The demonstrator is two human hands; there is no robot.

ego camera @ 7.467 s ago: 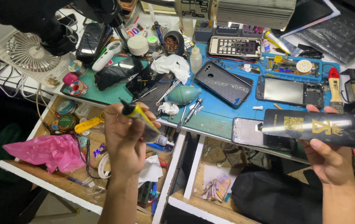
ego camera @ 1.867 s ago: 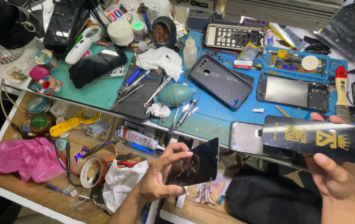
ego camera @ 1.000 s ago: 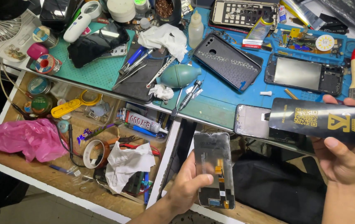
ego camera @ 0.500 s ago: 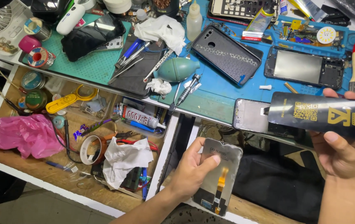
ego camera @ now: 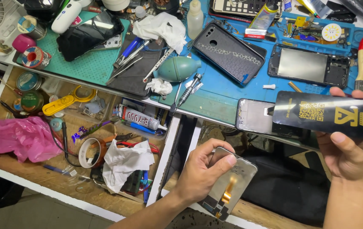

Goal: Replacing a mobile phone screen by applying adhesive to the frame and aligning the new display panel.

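1. Left hand [ego camera: 200,174] is low-centre, just past the front edge of the bench, fingers curled round a phone screen panel [ego camera: 228,184]. It's back side up: grey and matte, w/ an orange flex ribbon down the middle. Thumb lies on the upper part, the rest of the grip is underneath.
2. Right hand [ego camera: 346,144] is out at the right edge, clamped on a long black box [ego camera: 332,116], glossy w/ gold print. Thumb on the lower face, fingertips hooked over the top. The box overhangs the front lip of the blue mat [ego camera: 215,106].
3. Right beside the box's left end sits a bare phone frame [ego camera: 253,116], pale inside, at the mat's front edge. Touching or not, can't tell.
4. Open room: the gap btwn the two hands is the freest spot, dark bag-ish stuff below. The mat itself is packed: a black textured phone back [ego camera: 228,53], a green rubber blower bulb [ego camera: 179,68], and tweezers [ego camera: 158,65] all close together.
5. Left of the screen hand is an open wooden drawer [ego camera: 105,199], crammed: crumpled white tissue [ego camera: 124,161], brown tape roll [ego camera: 92,152], glue tube [ego camera: 141,118], and a pink plastic bag [ego camera: 18,138] near its left end.
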